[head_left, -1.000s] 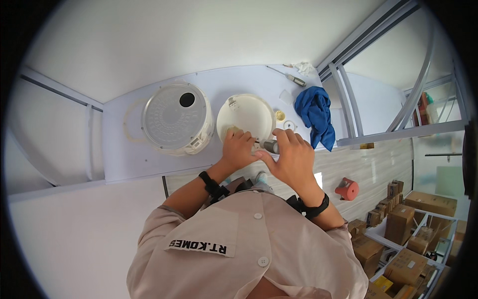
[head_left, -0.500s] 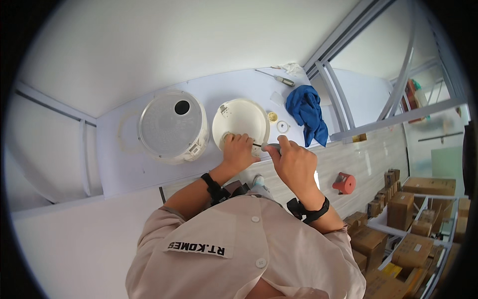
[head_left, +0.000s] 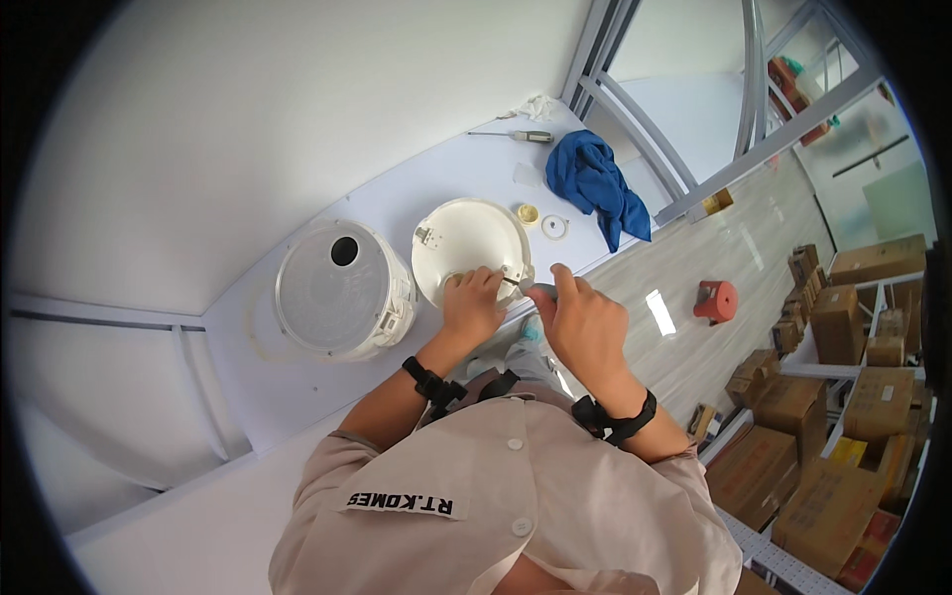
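Observation:
A white, bowl-shaped round housing [head_left: 476, 230] lies on the table, its hollow inside facing up. My left hand [head_left: 474, 307] grips its near rim, fingers curled over into the inside. My right hand [head_left: 590, 332] is closed round the grey handle of a screwdriver [head_left: 536, 292]. Its thin dark shaft points left, to the near right part of the housing's inside; its tip is too small to make out. Left of the housing stands a white drum-shaped unit [head_left: 322, 297] with a round dark hole in its grey top.
Beyond the housing are a small yellow round part [head_left: 528, 214], a white ring [head_left: 555, 227], a second screwdriver [head_left: 531, 136] and a blue cloth [head_left: 595, 178]. A red stool [head_left: 716, 301] stands on the floor at right, near shelves of cardboard boxes [head_left: 838, 322].
The view has turned, so the table now slopes up to the right. Both hands keep their hold on the housing and the screwdriver, with little visible shift.

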`<state>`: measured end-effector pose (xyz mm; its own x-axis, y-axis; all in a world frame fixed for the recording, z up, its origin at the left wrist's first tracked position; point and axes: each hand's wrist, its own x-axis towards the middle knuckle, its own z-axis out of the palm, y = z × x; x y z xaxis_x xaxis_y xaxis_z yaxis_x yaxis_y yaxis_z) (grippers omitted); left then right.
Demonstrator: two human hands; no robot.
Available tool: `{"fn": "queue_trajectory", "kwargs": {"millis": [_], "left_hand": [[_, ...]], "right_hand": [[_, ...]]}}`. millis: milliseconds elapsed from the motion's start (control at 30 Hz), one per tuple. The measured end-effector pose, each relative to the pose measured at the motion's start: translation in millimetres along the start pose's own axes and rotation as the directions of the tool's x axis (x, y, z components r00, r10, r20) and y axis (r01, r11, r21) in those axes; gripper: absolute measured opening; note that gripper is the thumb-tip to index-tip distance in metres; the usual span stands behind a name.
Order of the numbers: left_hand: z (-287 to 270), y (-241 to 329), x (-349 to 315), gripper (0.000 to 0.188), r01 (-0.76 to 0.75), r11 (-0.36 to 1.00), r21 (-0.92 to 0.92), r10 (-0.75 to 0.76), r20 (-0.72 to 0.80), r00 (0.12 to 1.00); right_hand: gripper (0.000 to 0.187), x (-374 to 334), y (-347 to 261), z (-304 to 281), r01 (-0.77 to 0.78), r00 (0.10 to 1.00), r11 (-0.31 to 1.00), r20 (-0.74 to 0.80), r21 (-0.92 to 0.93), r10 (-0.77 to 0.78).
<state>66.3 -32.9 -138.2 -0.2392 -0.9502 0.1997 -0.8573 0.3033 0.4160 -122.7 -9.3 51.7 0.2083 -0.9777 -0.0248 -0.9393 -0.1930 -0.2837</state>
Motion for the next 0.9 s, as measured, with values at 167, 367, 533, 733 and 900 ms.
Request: {"fn": "queue_trajectory", "kwargs": {"millis": [167,367,533,733,900], "left_hand": [[-4,0,2,0.064,0.0,0.998,-0.063,-0.001,-0.009,1.0],[-2,-4,6,0.061,-0.002,0.997,-0.072,0.003,0.008,1.0],[-5,-2,7,0.059,-0.011,0.998,-0.068,0.013,0.019,1.0],[-5,-4,7,0.058,-0.024,0.995,-0.097,0.025,0.011,1.0],[-9,-1,9,0.058,-0.004,0.995,-0.099,0.007,0.03,1.0]], "right_hand": [[0.048,3,20,10,0.363,0.854,0.931,-0.415,0.046,-0.313],[0.049,6,3,3,0.067,0.998,0.997,0.017,0.024,-0.068],[0.049,12,9,10,0.406,0.854,0.911,-0.383,0.066,-0.353],[0.049,17,-4,-4,0.081,0.995,0.997,0.049,0.008,-0.081],[0.042,19,9,2,0.433,0.834,0.9,-0.402,0.052,-0.378]]}}
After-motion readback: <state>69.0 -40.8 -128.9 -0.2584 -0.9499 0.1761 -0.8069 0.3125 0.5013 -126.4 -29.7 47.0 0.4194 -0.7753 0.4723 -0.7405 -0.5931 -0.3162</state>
